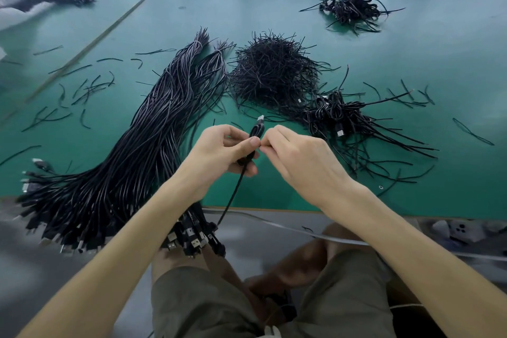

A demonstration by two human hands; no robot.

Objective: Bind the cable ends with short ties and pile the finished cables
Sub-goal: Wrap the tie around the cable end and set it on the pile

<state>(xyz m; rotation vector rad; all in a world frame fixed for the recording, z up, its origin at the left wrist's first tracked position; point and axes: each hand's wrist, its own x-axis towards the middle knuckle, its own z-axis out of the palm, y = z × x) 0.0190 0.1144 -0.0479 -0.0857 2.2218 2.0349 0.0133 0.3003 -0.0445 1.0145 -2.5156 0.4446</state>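
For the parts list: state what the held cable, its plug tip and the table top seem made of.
Held cable: likely black plastic or rubber jacket, smooth with faint sheen. Plug tip: probably bare metal, pale silvery shell. Table top: matte green sheet, perhaps rubber or vinyl; cannot tell which.

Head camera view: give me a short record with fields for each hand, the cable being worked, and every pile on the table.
left hand: grips the folded black USB cable, metal plug pointing up
right hand: pinches the same cable beside the left thumb; any tie hidden
loose stock: large bundle of long black cables, left, plugs hanging over the green table near edge
ties: heap of short black ties, centre
finished: pile of bound black cables, right of the hands; a second pile far right
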